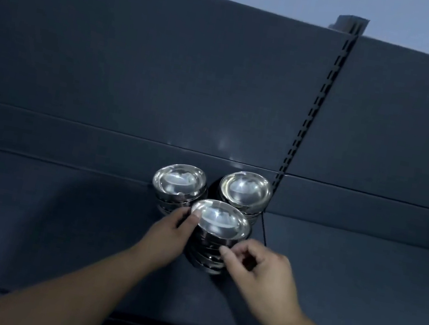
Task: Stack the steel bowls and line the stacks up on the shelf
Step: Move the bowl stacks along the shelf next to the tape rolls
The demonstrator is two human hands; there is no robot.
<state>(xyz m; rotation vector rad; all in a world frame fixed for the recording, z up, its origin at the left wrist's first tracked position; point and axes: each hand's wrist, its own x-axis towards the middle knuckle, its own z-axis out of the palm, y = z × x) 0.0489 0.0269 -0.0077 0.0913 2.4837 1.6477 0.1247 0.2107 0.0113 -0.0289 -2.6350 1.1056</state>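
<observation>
1. The front stack of shiny round steel bowls (222, 221) stands upright on the dark grey metal shelf (56, 221), its axis vertical.
2. Behind it to the left stands the left rear stack (179, 182) of similar bowls, and behind it to the right the right rear stack (245, 189). Both sit close against it, so the three form a triangle, not a line.
3. The left hand (171, 229) is at the front stack's upper left, thumb over the top rim and fingers curled round the wall, gripping it.
4. The right hand (265, 273) is at its lower right, fingers curled, with a fingertip at the bowl walls. I cannot tell whether it pinches or only touches.
5. The front stack lies between the hands, so lining it up probably means sliding it sideways and back, level with the rear pair.
</observation>
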